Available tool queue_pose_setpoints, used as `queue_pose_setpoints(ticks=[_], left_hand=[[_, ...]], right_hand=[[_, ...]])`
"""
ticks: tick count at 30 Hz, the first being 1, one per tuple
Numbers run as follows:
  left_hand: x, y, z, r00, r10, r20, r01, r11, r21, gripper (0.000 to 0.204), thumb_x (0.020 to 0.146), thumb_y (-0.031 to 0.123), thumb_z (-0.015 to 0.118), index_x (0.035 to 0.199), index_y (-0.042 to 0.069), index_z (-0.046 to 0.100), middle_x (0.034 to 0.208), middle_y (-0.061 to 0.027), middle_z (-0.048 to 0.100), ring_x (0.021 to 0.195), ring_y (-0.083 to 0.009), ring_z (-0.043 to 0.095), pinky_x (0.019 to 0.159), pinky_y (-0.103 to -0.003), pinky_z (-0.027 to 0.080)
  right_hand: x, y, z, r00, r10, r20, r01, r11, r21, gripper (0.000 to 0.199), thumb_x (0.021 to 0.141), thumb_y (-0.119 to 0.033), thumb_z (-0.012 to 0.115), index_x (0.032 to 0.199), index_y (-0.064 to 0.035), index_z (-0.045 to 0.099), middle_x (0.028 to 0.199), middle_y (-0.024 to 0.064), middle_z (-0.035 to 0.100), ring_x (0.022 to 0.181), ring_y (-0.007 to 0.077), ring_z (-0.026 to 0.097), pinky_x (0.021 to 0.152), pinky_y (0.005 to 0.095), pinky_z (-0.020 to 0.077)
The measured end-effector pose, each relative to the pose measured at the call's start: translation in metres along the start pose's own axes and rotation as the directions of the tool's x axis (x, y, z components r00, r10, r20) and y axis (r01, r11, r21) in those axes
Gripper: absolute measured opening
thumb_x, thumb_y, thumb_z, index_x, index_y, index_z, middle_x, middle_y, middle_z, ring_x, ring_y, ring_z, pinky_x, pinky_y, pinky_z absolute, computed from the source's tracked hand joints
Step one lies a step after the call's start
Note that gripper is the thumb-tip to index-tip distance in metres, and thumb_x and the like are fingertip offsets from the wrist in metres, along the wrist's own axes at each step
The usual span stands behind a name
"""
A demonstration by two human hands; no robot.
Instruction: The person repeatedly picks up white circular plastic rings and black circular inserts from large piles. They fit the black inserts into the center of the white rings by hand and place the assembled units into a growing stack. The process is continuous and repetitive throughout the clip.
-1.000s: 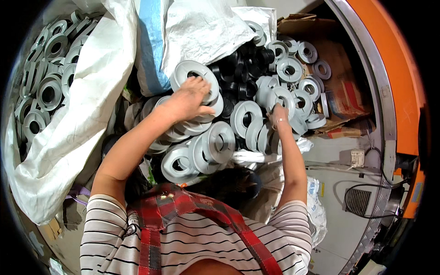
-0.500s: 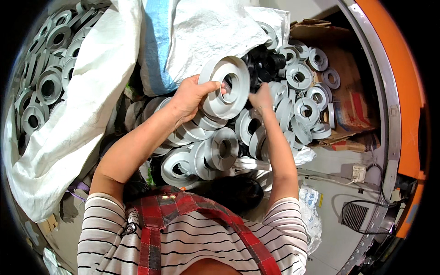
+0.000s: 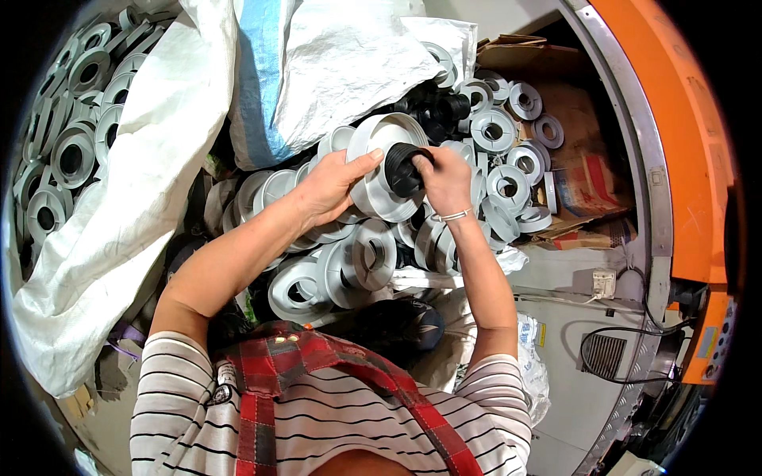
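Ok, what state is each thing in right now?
Left hand, gripping the grey ring's edge
Right hand, gripping the black ring
Grey ring, held tilted
Black ring, at the grey ring's opening; seating unclear
Other grey rings, heaped
Blue-striped sack, creased
Cable, looped

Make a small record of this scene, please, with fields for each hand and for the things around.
Left hand: holds a grey ring by its rim
Right hand: holds a black part at the ring's centre; fully seated or not, cannot tell
Near the hands: loose rings, piled
Beyond: white sack with blue stripe; black pieces by its edge
Right side: cardboard, rings beside it
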State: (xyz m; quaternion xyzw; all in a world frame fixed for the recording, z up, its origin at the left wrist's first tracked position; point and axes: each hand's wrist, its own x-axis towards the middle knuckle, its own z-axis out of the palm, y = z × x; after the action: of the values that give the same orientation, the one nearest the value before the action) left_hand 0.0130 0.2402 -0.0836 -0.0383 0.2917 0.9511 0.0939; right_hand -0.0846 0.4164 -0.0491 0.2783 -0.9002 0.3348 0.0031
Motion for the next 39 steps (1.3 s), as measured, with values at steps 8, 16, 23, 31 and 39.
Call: queue_pose_setpoints(ticks=[8,16,23,31,39], left_hand=[[-0.010,0.000,-0.008,0.998,0.002,0.056,-0.019,0.953,0.303,0.042,0.088,0.027,0.065,0.117,-0.002,0.054,0.103,-0.0074,0.061,0.089,-0.0139,0.060,0.076,-0.029,0.051],[-0.017,0.002,-0.004,0.990,-0.091,0.105,0.068,0.977,0.201,0.044,0.090,0.022,0.061,0.123,-0.004,0.047,0.113,-0.0094,0.057,0.097,-0.0156,0.059,0.082,-0.032,0.051],[-0.022,0.002,0.012,0.996,0.073,-0.041,-0.044,0.871,0.489,0.052,0.083,0.030,0.069,0.118,-0.003,0.050,0.098,-0.0074,0.061,0.086,-0.0117,0.057,0.075,-0.026,0.047],[-0.003,0.016,-0.004,0.673,0.443,0.592,-0.431,-0.416,0.801,0.079,0.074,0.016,0.074,0.137,-0.007,0.032,0.141,-0.0243,0.035,0.132,-0.0331,0.035,0.106,-0.040,0.033],[0.015,0.025,-0.036,0.840,0.440,0.319,-0.205,-0.286,0.936,0.056,0.083,0.027,0.066,0.125,-0.005,0.048,0.124,-0.0236,0.052,0.120,-0.0386,0.045,0.104,-0.043,0.034]], right_hand=[[-0.026,-0.040,-0.020,0.953,-0.184,0.240,0.235,0.951,-0.203,0.081,0.060,-0.026,0.081,0.125,0.0029,0.041,0.111,0.0214,0.049,0.103,0.0360,0.050,0.091,0.0381,0.0431],[-0.032,-0.030,-0.021,0.926,-0.280,0.254,0.326,0.931,-0.163,0.067,0.066,-0.024,0.078,0.119,0.0023,0.047,0.109,0.0198,0.054,0.099,0.0287,0.055,0.084,0.0359,0.0472],[-0.043,-0.012,-0.007,0.948,0.073,0.310,-0.084,0.996,0.024,0.058,0.077,-0.041,0.072,0.100,0.0102,0.058,0.077,0.0135,0.065,0.075,0.0207,0.066,0.064,0.0267,0.0522],[-0.005,0.104,-0.005,0.959,0.267,-0.093,-0.258,0.961,0.095,0.055,0.087,-0.042,0.059,0.108,0.0082,0.055,0.089,0.0196,0.067,0.080,0.0277,0.066,0.070,0.0354,0.0524],[-0.032,0.314,-0.026,0.755,0.575,-0.315,-0.655,0.684,-0.321,0.069,0.080,-0.055,0.055,0.101,0.0112,0.061,0.098,0.0337,0.060,0.097,0.0457,0.058,0.085,0.0468,0.0446]])
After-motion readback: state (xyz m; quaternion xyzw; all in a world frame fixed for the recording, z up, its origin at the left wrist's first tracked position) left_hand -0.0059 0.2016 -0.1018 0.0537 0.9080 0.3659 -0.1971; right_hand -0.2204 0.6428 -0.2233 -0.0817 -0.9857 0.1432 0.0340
